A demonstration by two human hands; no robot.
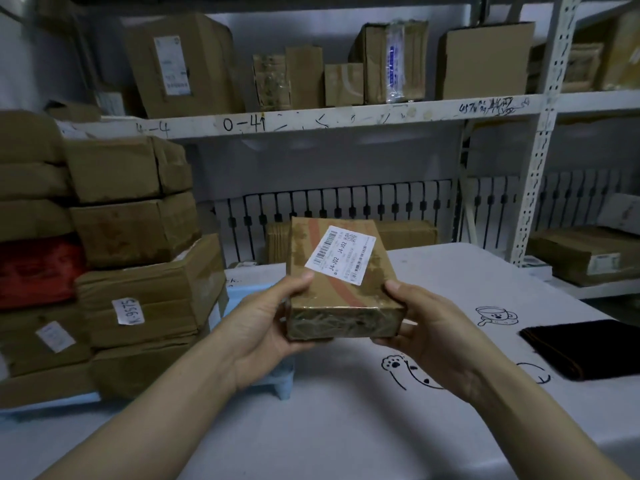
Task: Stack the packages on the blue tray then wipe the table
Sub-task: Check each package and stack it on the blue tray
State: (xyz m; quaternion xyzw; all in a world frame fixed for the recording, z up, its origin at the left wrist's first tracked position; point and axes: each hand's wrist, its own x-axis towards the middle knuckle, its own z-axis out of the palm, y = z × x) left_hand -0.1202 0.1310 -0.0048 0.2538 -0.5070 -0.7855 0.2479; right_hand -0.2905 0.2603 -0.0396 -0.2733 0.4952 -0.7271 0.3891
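A small brown cardboard package with a white barcode label is held above the table between both hands. My left hand grips its left side, thumb on top. My right hand grips its right side, thumb on the top edge. To the left, the light blue tray carries a tall stack of taped cardboard packages, with a red parcel among them. A dark folded cloth lies on the table at the right.
The white table has black cartoon drawings on its cover. Metal shelving behind holds several cardboard boxes. More flat boxes sit on a low shelf at the right, and one box stands behind the table's far edge.
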